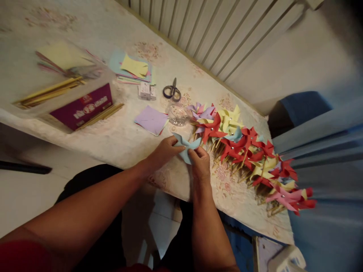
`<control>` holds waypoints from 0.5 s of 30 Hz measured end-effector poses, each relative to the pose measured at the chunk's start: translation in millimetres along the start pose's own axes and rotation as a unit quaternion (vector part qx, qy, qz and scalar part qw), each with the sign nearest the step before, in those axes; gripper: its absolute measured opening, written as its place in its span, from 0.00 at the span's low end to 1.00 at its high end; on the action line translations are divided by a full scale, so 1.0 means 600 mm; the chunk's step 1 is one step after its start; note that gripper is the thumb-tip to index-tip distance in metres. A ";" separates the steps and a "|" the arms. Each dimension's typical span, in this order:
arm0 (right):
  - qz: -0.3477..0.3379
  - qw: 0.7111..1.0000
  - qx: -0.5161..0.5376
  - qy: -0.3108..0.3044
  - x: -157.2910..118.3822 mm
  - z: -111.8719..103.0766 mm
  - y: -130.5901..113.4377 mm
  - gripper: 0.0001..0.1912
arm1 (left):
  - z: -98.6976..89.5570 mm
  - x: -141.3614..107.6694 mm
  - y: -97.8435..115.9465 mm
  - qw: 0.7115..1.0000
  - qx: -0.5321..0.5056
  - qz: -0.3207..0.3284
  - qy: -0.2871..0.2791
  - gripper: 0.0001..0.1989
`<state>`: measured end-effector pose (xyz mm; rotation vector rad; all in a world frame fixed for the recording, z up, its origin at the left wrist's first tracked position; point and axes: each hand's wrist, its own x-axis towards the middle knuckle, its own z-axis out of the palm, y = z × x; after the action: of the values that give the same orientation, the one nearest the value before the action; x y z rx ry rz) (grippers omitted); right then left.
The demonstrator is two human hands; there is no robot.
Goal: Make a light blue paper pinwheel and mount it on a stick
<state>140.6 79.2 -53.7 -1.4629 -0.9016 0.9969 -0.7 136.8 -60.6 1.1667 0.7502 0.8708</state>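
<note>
Floral-patterned cream tablecloth point(113, 149) spreads beneath the left hand point(167, 150) and right hand point(200, 160), both pinching a light-blue folded paper pinwheel point(185, 147) near red, yellow and pink pinwheels point(249, 151).

Blue curtain point(331, 158) near pale wall point(280, 64).

"What sort of place is this?"

"It looks like a room in a home, with a craft spot in it. A flowered cloth point(99, 22) covers the table, a blue curtain point(326, 162) hangs by its far right end, and the floor point(19, 196) is pale and smooth."

"Why a craft spot?"

"Scissors point(172, 91), stacked coloured paper squares point(151, 120) and a crowd of paper pinwheels point(233, 147) on sticks share the tabletop. I can't rule out a small home-style workshop."
</note>
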 end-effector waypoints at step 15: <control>-0.093 0.986 -0.032 0.132 -0.009 -0.005 0.000 0.14 | -0.009 0.006 0.000 0.989 -0.127 -0.058 0.037 0.11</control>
<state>141.6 73.1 -52.7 -1.4930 -0.8644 0.6253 -3.7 142.5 -62.1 0.8606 0.7372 0.8871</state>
